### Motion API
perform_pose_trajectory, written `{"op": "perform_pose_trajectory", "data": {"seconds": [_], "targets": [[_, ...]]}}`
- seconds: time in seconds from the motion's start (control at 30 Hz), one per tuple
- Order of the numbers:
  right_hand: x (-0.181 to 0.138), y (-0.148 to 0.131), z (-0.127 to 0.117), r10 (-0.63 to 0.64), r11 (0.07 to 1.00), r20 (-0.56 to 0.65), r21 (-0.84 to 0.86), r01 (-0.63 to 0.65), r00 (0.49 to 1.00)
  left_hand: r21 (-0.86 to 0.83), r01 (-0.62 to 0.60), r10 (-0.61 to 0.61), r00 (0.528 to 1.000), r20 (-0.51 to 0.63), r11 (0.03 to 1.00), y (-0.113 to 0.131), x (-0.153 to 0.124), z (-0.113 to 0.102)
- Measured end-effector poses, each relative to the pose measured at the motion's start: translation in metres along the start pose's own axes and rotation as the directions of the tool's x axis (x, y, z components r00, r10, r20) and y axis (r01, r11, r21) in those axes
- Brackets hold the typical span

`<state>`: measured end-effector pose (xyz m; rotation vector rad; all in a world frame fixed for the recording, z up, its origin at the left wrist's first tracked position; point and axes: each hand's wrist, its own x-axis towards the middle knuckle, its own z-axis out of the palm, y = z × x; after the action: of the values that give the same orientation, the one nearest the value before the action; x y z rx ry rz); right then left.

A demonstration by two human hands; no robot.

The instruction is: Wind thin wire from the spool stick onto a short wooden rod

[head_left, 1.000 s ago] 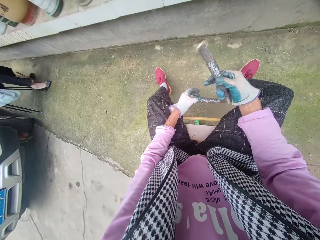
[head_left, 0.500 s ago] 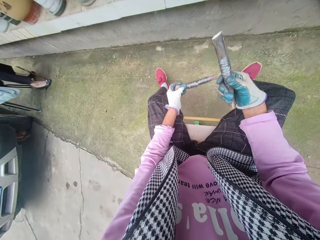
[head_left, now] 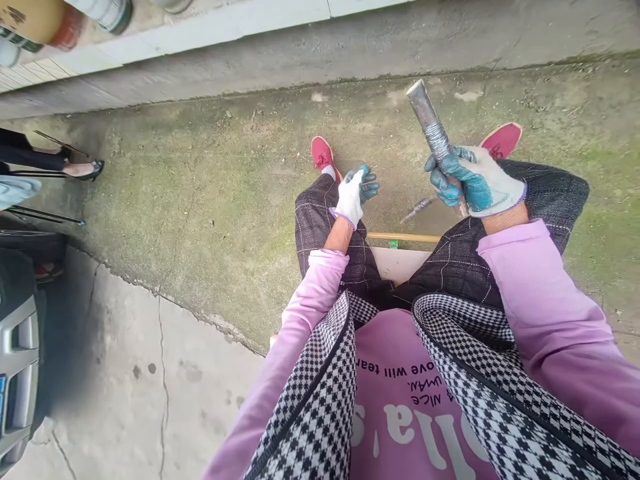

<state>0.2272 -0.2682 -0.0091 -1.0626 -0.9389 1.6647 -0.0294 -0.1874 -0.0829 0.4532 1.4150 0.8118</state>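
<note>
In the head view, a thick grey rod [head_left: 425,110] slants up and leftward above the right hand [head_left: 463,180], well clear of the ground. Its cut tip is pale and roughly round, its shaft dull and streaked, and tight turns of silvery wire [head_left: 439,140] circle it just above the glove. A short reddish-grey length shows below the fingers. A thinner wire-wound piece [head_left: 417,209] slopes down and leftward beside that grip; it is blurred, and whether it joins the rod cannot be told.

The right hand, in a white glove with teal-coated fingers, grasps the thick rod, its fingers curled around it and hiding part of it. The left hand [head_left: 353,197], gloved alike, hangs apart above the left knee, its fingers loosely bent and released, with a gap between them and the thinner piece.

Both forearms reach forward over dark plaid trousers [head_left: 320,227], and the right knee lies close under the right wrist. Between the thighs is a pale panel [head_left: 400,262] edged by a yellowish bar [head_left: 410,237] with a green scrap [head_left: 393,245] on it. Red shoes [head_left: 323,153] stand on mossy ground [head_left: 215,193]. Ahead runs a concrete ledge [head_left: 280,63]; far left are another person's foot [head_left: 80,170] and a car wheel [head_left: 23,360].
</note>
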Motion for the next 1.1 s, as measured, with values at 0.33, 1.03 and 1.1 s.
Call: {"op": "perform_pose_trajectory", "data": {"seconds": [0.33, 1.03, 1.1], "targets": [[0.006, 0.006, -0.002, 0.033, 0.999, -0.014, -0.03, -0.034, 0.999, 0.147, -0.077, -0.041, 0.745, 0.665, 0.986, -0.037, -0.001, 0.006], [0.042, 0.033, -0.003, 0.202, 0.947, -0.259, -0.194, -0.256, 0.944, 0.333, -0.138, -0.001, 0.923, 0.385, 0.933, 0.023, -0.03, -0.019], [0.04, 0.034, -0.003, 0.203, 0.954, -0.202, -0.178, -0.24, 0.958, 0.377, -0.141, 0.004, 0.94, 0.34, 0.916, 0.021, -0.032, -0.017]]}}
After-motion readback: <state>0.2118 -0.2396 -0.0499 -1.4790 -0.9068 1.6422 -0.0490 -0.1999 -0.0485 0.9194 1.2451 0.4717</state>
